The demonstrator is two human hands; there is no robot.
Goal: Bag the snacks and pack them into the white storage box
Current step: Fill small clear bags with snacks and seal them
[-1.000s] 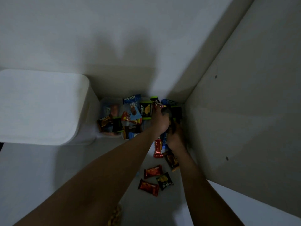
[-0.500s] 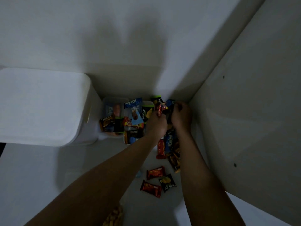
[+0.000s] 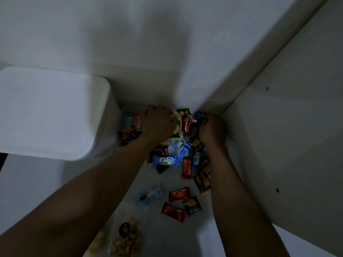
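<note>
The white storage box [image 3: 52,112] stands at the left with its lid on. A heap of small snack packets [image 3: 186,164] fills the corner between the box and the right panel, with a blue Kalpa packet [image 3: 165,160] on top. My left hand [image 3: 157,123] is closed on the rim of a clear zip bag [image 3: 176,117] with a green seal strip. A red packet shows inside that bag. My right hand [image 3: 212,130] is curled down on dark snack packets at the bag's right side.
A filled clear bag [image 3: 130,127] leans against the box. Loose packets [image 3: 179,193] lie nearer me, beside a bag of nuts [image 3: 126,238]. White walls close in at the back and along the right panel [image 3: 287,145].
My left hand has moved left and away from me onto the bag's rim, so the hands are now apart. The right hand has stayed near the corner.
</note>
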